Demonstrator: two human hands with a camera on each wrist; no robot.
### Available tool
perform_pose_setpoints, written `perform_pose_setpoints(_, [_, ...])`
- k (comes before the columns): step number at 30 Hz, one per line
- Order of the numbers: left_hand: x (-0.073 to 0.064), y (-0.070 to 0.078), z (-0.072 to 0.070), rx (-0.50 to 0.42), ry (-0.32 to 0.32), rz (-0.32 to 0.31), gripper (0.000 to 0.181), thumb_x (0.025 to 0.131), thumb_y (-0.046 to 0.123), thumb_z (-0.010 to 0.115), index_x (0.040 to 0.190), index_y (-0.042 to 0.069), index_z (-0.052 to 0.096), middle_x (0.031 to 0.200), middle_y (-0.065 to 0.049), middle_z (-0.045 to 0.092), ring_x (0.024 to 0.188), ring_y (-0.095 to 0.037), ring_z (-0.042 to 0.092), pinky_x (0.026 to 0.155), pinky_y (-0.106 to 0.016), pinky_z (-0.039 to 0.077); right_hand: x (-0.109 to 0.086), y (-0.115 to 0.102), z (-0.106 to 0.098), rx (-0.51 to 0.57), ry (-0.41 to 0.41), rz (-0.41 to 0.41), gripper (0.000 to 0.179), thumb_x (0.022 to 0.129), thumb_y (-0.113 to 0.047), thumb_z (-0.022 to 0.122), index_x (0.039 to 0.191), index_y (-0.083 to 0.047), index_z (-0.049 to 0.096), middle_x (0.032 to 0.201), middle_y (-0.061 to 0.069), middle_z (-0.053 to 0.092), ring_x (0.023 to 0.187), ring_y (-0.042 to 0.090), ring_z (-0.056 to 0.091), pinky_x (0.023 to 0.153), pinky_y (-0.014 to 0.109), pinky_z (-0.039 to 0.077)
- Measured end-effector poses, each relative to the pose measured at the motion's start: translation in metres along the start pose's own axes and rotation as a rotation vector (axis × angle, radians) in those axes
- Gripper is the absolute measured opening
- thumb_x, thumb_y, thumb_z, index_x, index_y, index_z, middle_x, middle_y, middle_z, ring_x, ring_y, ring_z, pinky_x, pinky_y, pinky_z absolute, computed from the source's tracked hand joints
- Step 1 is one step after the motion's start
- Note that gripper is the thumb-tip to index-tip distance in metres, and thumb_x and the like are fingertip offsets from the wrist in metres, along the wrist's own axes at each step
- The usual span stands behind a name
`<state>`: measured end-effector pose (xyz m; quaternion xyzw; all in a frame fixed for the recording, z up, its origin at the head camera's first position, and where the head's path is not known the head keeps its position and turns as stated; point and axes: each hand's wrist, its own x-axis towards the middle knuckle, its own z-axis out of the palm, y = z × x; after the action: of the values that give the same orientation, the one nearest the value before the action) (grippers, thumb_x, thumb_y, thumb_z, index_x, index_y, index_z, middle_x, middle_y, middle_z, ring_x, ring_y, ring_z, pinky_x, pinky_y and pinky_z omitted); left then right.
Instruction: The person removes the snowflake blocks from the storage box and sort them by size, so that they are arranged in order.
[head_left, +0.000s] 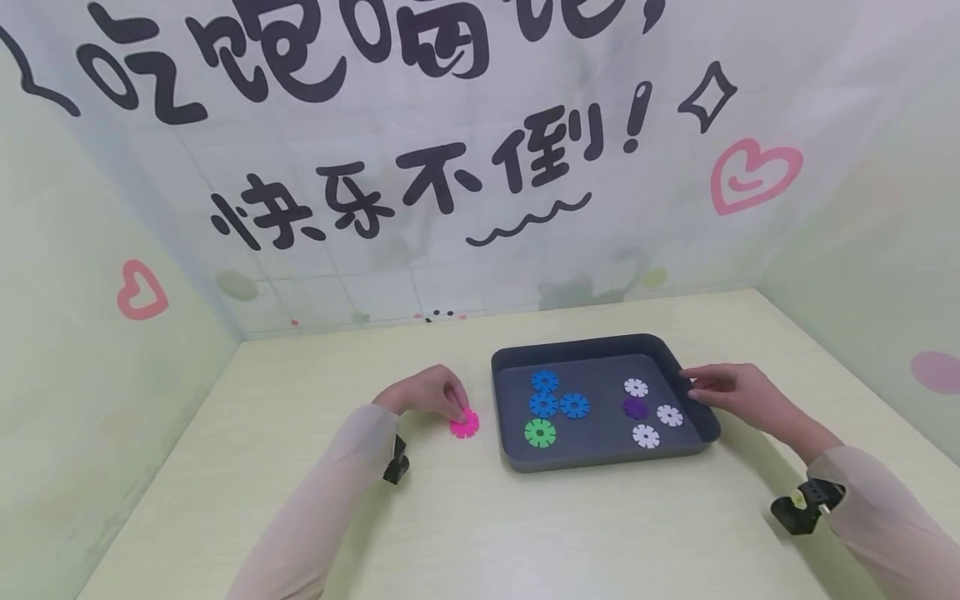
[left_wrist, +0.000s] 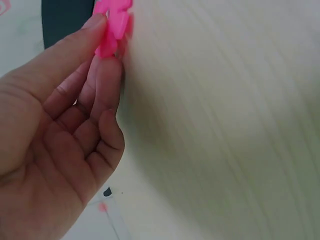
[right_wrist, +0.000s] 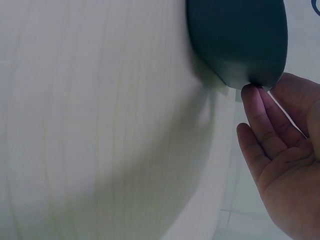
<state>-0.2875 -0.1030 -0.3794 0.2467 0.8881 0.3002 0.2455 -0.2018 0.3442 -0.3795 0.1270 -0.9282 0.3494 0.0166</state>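
My left hand (head_left: 431, 390) pinches a pink notched plastic disc (head_left: 465, 425) between thumb and fingers, just left of the dark grey tray (head_left: 600, 371). Close up in the left wrist view, the thumb lies on one side of the disc and fingertips on the other. At the tray's right side, my right hand (head_left: 738, 398) grips the rim, thumb over the edge and fingertips against the outer wall. Blue discs (head_left: 574, 406) and a green disc (head_left: 540, 433) lie in the tray's left half. White discs (head_left: 646, 436) surround a purple disc (head_left: 635, 407) in the right half.
The tray stands on a pale wood-grain table (head_left: 480, 525). A white printed backdrop (head_left: 420, 275) with black lettering rises behind the table, and pale panels close off both sides. A black device (head_left: 806, 504) is strapped at the right wrist.
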Motion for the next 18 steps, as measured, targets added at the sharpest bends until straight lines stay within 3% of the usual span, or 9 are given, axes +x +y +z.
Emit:
perform_pose_setpoints(10, [0.0024,-0.0045,0.0022,0.019,0.030,-0.045,0.011,0.073,0.008,0.076,0.081,0.009,0.069,0.070,0.000,0.063,0.065,-0.014,0.054,0.066,-0.026,0.044,-0.0004,0.0015,-0.0001,-0.009,0.013,-0.008,0.038,0.083,-0.010,0.066,0.115,0.010,0.057,0.097,0.021,0.065,0.080,0.003,0.060,0.067,0.022,0.048])
perform_pose_setpoints(18, [0.0009,-0.0078,0.0021,0.003,0.037,-0.033,0.010,0.076,0.013,0.074,0.083,0.010,0.069,0.072,0.000,0.063,0.067,-0.015,0.053,0.066,-0.027,0.044,-0.0003,0.0015,0.0011,0.003,0.009,0.000,0.038,0.084,-0.010,0.066,0.115,0.010,0.057,0.096,0.021,0.065,0.080,0.002,0.059,0.066,0.022,0.049])
